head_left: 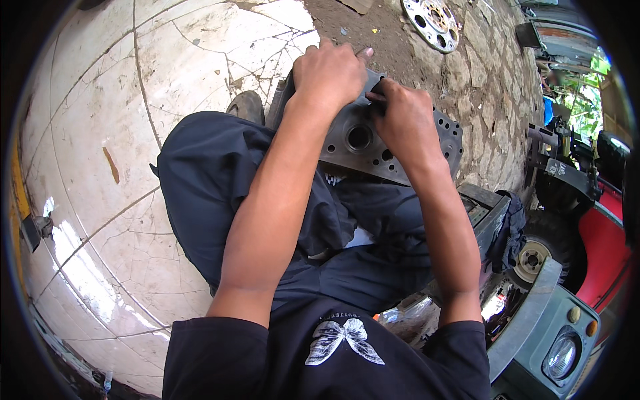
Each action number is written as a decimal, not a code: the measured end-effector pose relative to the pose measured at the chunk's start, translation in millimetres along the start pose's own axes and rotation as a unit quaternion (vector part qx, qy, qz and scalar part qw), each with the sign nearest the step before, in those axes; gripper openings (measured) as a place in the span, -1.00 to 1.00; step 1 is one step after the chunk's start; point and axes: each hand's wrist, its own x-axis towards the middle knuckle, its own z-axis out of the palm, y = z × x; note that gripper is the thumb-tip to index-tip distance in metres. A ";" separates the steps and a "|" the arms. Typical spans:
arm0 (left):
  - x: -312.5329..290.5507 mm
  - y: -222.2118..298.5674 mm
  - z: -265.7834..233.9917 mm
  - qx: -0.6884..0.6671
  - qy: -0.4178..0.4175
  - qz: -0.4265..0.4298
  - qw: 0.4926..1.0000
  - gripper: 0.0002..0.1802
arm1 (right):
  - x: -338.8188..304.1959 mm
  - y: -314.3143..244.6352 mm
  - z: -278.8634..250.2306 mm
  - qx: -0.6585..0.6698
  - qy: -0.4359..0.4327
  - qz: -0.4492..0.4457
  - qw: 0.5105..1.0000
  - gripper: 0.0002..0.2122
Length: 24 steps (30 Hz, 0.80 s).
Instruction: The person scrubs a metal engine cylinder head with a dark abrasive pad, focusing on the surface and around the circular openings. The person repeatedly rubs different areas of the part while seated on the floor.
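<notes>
Cracked tiles point(133, 133), hands point(331, 72) on metal block point(341, 153) — lettered shirt point(340, 373)

Small lettering point(339, 316) beside the butterfly print point(345, 343) on the black shirt point(220, 357)

Watching remotely, I see a grey metal block point(363, 161) dotted with round black holes. Left of the block, whitish floor tiles point(190, 77) carry dark, branching cracks; right of it, tan stones point(497, 127) are mottled brown. Nearer me than the block are dark navy trousers point(207, 173) and a black shirt point(227, 360) bearing a white butterfly point(345, 343).
</notes>
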 end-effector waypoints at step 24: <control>1.6 -2.1 6.2 0.036 0.031 0.027 0.999 -0.32 | -12.8 6.0 11.7 0.047 0.081 -0.052 0.994 -0.82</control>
